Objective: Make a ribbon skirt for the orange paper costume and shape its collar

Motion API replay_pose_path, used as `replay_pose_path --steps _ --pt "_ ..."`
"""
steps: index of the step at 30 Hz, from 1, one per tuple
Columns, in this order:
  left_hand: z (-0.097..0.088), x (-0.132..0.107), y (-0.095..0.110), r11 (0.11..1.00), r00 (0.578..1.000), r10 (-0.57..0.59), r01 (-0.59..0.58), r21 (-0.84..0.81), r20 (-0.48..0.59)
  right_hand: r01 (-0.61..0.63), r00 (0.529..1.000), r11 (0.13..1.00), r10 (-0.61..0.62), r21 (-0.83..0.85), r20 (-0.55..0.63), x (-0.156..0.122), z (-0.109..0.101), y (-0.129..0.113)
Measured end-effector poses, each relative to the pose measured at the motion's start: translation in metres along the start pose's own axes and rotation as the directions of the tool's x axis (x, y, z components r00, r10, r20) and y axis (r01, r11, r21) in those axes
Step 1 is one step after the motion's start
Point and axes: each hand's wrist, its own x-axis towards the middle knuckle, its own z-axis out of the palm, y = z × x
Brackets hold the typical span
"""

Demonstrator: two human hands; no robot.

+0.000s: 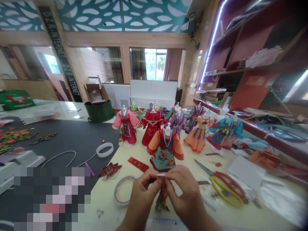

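My left hand point(143, 195) and my right hand point(184, 195) meet low in the view, and their fingertips pinch a small folded red patterned piece point(163, 192), perhaps paper or fabric. A darker strip point(161, 203) hangs below it. Just beyond my hands stands a miniature orange and teal robe point(165, 154) on a white dress form. A roll of clear tape point(124, 191) lies left of my left hand. Red-and-yellow-handled scissors point(223, 187) lie right of my right hand. A red strip point(138, 164) and a folded red star-shaped piece point(109, 170) lie at the cream table's point(106, 208) left side.
Several more miniature costumes on stands crowd the table behind the orange robe. A ruler point(163, 223) lies at the near edge. A dark mat point(79, 141) with a white ring point(105, 149) and red pieces spreads left. Shelves point(250, 67) rise at the right.
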Motion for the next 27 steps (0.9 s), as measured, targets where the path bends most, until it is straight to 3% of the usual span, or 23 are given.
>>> replay_pose_path --steps 4,8,10,12,13,15,18,21,27 --pt "-0.001 0.0 0.0 0.995 0.998 -0.06 0.062 -0.078 0.031 -0.244 0.969 0.954 0.231 0.172 0.091 -0.002 0.002 0.003" --pt "-0.001 0.0 -0.005 0.981 0.996 -0.087 0.091 -0.172 0.032 -0.497 0.867 0.811 0.449 0.308 0.216 -0.002 0.003 0.003" --pt "-0.002 0.0 -0.008 0.973 0.994 -0.102 0.107 -0.202 0.036 -0.58 0.814 0.734 0.509 0.354 0.281 -0.002 0.004 0.002" --pt "-0.002 0.0 -0.01 0.973 0.994 -0.11 0.113 -0.203 0.026 -0.604 0.796 0.707 0.52 0.367 0.309 -0.004 0.004 0.002" --pt "-0.003 0.0 -0.01 0.975 0.993 -0.113 0.114 -0.192 0.015 -0.586 0.81 0.726 0.506 0.36 0.297 -0.005 0.004 0.001" --pt "-0.003 0.0 -0.01 0.981 0.994 -0.111 0.108 -0.16 -0.011 -0.464 0.885 0.829 0.422 0.313 0.195 -0.007 0.003 0.001" --pt "-0.003 0.0 -0.008 0.987 0.995 -0.09 0.084 -0.14 -0.038 -0.12 0.992 0.988 0.124 0.098 -0.036 -0.009 0.002 0.001" --pt "-0.001 -0.001 -0.006 0.987 0.996 -0.078 0.071 -0.146 -0.042 0.108 0.992 0.988 -0.115 -0.112 -0.058 -0.009 -0.001 0.0" --pt "-0.001 -0.002 -0.003 0.991 0.997 -0.072 0.072 -0.11 0.001 0.172 0.985 0.963 -0.171 -0.207 0.024 -0.006 -0.005 -0.002"
